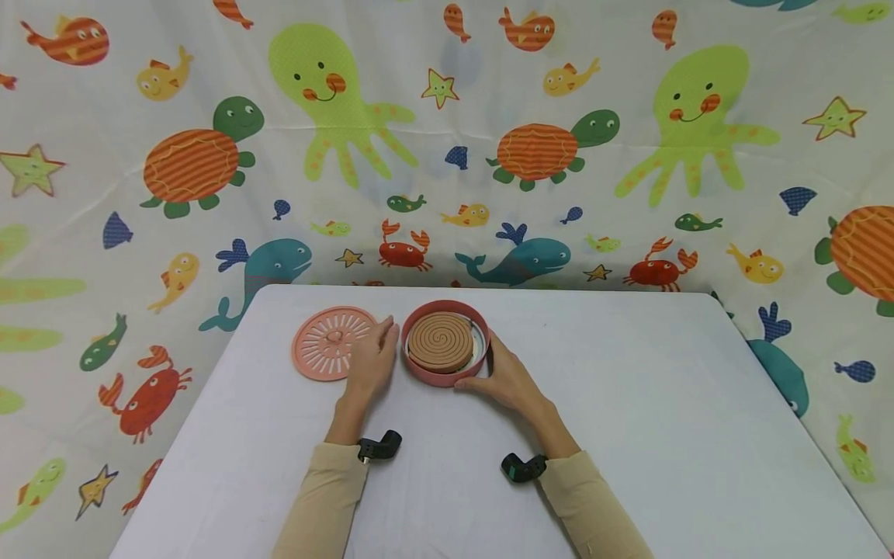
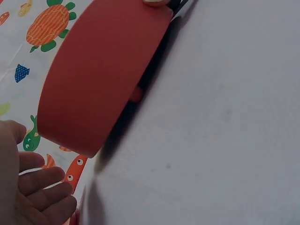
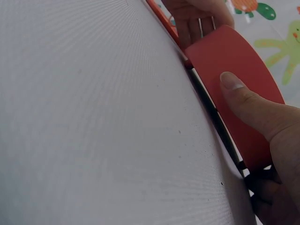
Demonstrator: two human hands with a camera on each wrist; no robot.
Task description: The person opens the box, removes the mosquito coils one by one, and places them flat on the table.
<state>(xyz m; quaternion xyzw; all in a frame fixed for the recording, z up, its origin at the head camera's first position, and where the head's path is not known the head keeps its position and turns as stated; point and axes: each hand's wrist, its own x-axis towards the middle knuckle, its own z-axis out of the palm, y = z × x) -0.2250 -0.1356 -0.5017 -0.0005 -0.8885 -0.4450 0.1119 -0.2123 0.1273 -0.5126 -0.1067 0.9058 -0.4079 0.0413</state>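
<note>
A round red mosquito coil holder [image 1: 438, 380] stands on the white table, its top uncovered. Inside lies a stack of brown mosquito coils [image 1: 440, 341], with a pale strip of the interior showing at the right. My right hand [image 1: 513, 380] grips the holder's right side; in the right wrist view the thumb [image 3: 232, 82] presses on the outer wall while the other fingers are mostly hidden behind it. Just left of the holder is my left hand [image 1: 372, 361], fingers loosely extended and holding nothing. It partly covers the slotted pink lid [image 1: 314, 345] lying flat.
Short feet [image 2: 136, 94] show beneath the holder in the left wrist view. Behind the table [image 1: 663, 404] hangs a curtain [image 1: 447, 70] printed with sea animals, close to the table's back edge. Both wrists carry small black cameras [image 1: 524, 468].
</note>
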